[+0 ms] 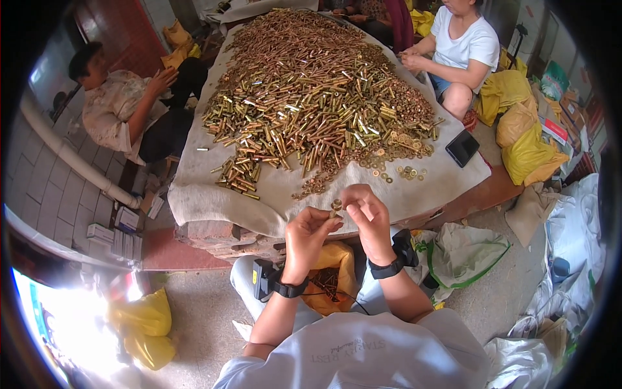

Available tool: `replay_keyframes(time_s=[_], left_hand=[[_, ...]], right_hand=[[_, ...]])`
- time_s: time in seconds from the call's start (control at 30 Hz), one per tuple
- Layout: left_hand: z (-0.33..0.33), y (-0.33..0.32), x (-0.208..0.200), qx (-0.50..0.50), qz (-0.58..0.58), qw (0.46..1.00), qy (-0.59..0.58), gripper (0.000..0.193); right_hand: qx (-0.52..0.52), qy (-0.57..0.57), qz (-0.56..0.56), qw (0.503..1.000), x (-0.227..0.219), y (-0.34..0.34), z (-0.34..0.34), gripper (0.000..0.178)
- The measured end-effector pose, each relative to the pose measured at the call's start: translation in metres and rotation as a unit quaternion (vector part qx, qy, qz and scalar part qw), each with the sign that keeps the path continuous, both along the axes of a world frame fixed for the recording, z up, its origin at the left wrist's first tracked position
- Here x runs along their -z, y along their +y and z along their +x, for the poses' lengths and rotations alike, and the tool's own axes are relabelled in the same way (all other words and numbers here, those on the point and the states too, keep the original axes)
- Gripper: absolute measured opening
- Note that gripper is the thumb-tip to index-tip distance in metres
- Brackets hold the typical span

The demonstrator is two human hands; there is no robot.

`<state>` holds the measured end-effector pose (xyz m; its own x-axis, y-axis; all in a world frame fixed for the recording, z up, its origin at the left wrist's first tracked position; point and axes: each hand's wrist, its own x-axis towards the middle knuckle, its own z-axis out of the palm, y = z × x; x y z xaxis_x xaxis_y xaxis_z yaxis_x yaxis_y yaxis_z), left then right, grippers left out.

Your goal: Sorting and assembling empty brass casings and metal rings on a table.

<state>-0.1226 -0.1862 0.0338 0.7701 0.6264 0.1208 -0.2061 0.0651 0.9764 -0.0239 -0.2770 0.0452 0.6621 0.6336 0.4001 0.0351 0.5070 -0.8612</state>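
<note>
Between the thumb and fingers of my left hand (306,235) is a small brass-coloured bolt (335,206), held upright with a ring-like piece at its top. Close beside it, my right hand (367,217) has its fingers curled in a pinch; whatever lies between those fingertips is too small to make out. Both hands are above the near edge of a cloth-covered table (194,188). Just beyond them lie a cluster of small copper-coloured nuts (313,186) and scattered flat washers (409,172). A large heap of brass-coloured bolts and sleeves (304,97) spreads behind.
An open yellow bag (343,259) with metal pieces sits between my knees. A black phone (462,148) lies at the table's right corner. People sit at the left (123,104) and right (463,48). Yellow sacks (528,152) and white sacks (463,249) stand on the right.
</note>
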Motion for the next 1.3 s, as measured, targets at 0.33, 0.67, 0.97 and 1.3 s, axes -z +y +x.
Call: replay_keyframes(time_s=[0.33, 0.67, 0.97, 1.3], left_hand=[[-0.001, 0.007, 0.000, -0.030, 0.019, 0.999, 0.010, 0.010], [-0.005, 0.023, -0.006, -0.072, 0.034, 0.996, 0.028, 0.007], [-0.016, 0.016, -0.009, -0.077, 0.143, 0.978, 0.129, 0.013], [-0.037, 0.037, -0.003, 0.087, 0.332, 0.916, 0.210, 0.030]], right_hand=[[-0.047, -0.073, -0.038, 0.995, 0.006, -0.003, -0.005, 0.045], [-0.017, -0.064, -0.061, 0.996, 0.018, -0.008, 0.001, 0.038], [0.009, -0.067, -0.085, 0.994, 0.022, -0.001, 0.000, 0.019], [-0.142, -0.035, -0.202, 0.968, 0.044, -0.024, 0.004, 0.009]])
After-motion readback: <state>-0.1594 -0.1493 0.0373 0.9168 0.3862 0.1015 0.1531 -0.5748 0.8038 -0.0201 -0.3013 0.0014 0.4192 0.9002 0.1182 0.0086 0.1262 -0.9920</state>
